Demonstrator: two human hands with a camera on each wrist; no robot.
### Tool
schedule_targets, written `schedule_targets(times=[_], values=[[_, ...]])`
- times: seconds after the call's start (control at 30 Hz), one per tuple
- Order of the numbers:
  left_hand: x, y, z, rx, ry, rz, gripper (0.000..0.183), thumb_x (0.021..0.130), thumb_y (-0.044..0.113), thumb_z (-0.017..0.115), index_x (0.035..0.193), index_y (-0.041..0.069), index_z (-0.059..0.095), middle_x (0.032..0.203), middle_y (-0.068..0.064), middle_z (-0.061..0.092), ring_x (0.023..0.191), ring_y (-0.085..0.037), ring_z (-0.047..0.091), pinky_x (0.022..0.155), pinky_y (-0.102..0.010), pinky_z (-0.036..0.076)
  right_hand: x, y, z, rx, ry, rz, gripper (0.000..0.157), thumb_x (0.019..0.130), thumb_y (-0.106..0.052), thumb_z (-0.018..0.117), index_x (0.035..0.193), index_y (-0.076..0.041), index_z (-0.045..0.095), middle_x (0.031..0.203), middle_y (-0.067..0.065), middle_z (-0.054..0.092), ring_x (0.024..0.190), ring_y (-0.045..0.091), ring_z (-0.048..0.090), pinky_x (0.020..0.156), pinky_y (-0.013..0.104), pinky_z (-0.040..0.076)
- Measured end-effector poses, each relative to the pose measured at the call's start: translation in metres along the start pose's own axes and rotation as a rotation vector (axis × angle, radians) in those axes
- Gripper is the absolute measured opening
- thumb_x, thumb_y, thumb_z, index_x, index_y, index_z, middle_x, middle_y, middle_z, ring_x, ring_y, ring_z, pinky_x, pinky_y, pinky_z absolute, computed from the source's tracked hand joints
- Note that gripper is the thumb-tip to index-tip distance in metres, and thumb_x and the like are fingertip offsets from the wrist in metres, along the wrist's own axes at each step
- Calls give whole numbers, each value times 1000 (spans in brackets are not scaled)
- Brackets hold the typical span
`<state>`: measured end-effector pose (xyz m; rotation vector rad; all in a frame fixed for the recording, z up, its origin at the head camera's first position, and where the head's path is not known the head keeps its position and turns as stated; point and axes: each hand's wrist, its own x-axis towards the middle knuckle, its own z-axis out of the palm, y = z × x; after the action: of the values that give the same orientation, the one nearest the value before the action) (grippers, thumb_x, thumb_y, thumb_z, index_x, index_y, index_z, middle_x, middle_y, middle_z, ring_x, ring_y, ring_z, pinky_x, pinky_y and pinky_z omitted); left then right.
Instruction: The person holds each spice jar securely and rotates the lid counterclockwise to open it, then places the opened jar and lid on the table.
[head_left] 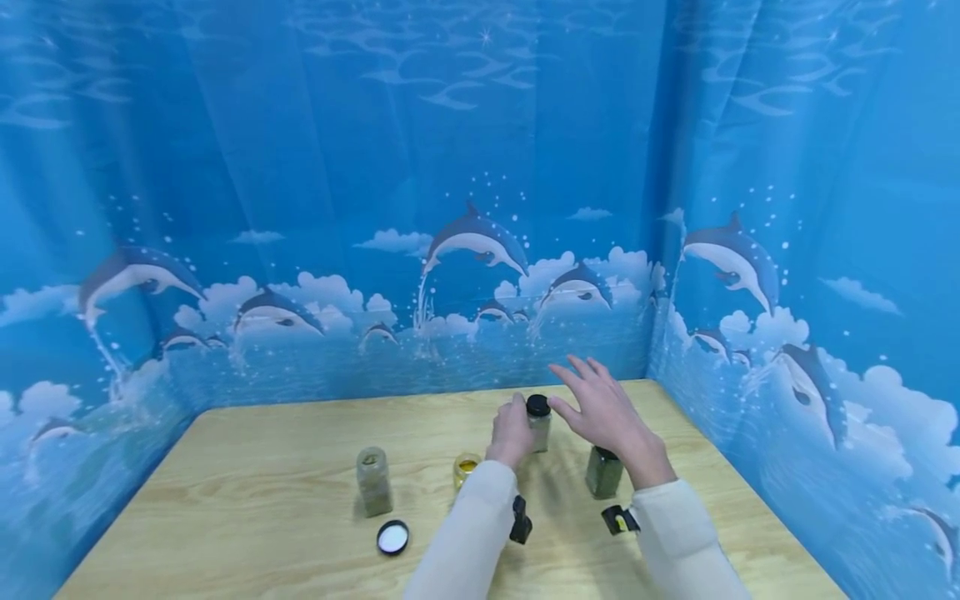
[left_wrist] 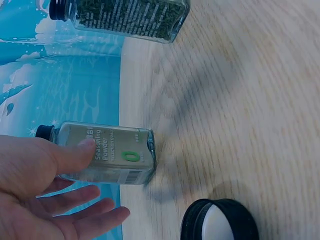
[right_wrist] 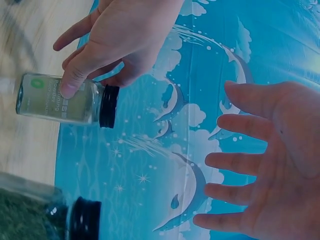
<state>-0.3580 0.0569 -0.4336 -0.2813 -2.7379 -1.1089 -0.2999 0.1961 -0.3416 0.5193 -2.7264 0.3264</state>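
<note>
A glass jar of seasoning powder (head_left: 540, 435) with a black cap stands toward the back of the table. My left hand (head_left: 512, 433) holds it from the left, its thumb across the label (left_wrist: 102, 150) and the other fingers around the far side. Just right of the jar, my right hand (head_left: 606, 414) is raised with fingers spread; its palm (right_wrist: 285, 165) holds nothing. Below that hand stands a capped jar of dark green flakes (head_left: 603, 473), partly covered by the right wrist in the head view.
An uncapped glass jar (head_left: 373, 483) stands at left, with a black lid (head_left: 392, 537), white inside up, in front of it. An open jar with yellow contents (head_left: 466, 468) is partly behind my left sleeve. A dolphin-print curtain (head_left: 375, 208) borders the wooden table (head_left: 247, 500).
</note>
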Motion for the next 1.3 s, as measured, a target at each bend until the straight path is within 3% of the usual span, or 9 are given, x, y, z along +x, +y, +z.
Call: schedule_targets(times=[0.23, 0.5, 0.73, 0.83, 1.07, 1.3], values=[[-9, 6, 0, 0, -7, 9, 50, 76, 5, 76, 118, -4, 50, 101, -24, 65, 91, -40, 65, 76, -46, 57, 1, -3, 5, 17, -8, 5, 52, 95, -37, 56, 141, -16, 46, 150, 20, 36, 137, 49, 28, 108, 66, 29], [-20, 16, -6, -1, -42, 30, 40, 71, 6, 81, 100, -1, 54, 84, -18, 64, 83, -39, 65, 69, -44, 56, -4, -11, 7, 29, 5, -15, 50, 95, -36, 56, 140, -16, 47, 147, 21, 40, 137, 49, 30, 108, 66, 29], [-31, 16, -8, -38, -110, 39, 34, 70, 4, 80, 91, 5, 54, 74, -5, 58, 69, -24, 59, 59, -34, 51, -10, -13, 4, 36, 17, -29, 48, 95, -33, 57, 138, -16, 49, 145, 20, 43, 136, 48, 31, 109, 64, 29], [-35, 15, -8, -45, -109, 57, 34, 67, 3, 79, 89, 6, 53, 72, -3, 56, 63, -20, 55, 54, -31, 47, -12, -12, 4, 51, 17, -24, 46, 94, -32, 57, 136, -14, 51, 144, 20, 45, 136, 48, 32, 109, 64, 28], [-45, 14, -12, -43, -138, 59, 40, 64, 8, 84, 90, 6, 54, 74, -2, 55, 66, -20, 53, 54, -30, 45, -16, -10, 4, 91, 8, 7, 41, 93, -30, 61, 129, -11, 58, 139, 20, 50, 134, 49, 34, 107, 65, 30], [-53, 12, -18, -41, -198, 37, 43, 65, 9, 83, 97, 8, 54, 82, -4, 58, 73, -20, 55, 57, -31, 46, -18, -8, 5, 32, 22, 18, 38, 90, -27, 65, 122, -8, 62, 131, 19, 57, 128, 48, 42, 105, 63, 34]])
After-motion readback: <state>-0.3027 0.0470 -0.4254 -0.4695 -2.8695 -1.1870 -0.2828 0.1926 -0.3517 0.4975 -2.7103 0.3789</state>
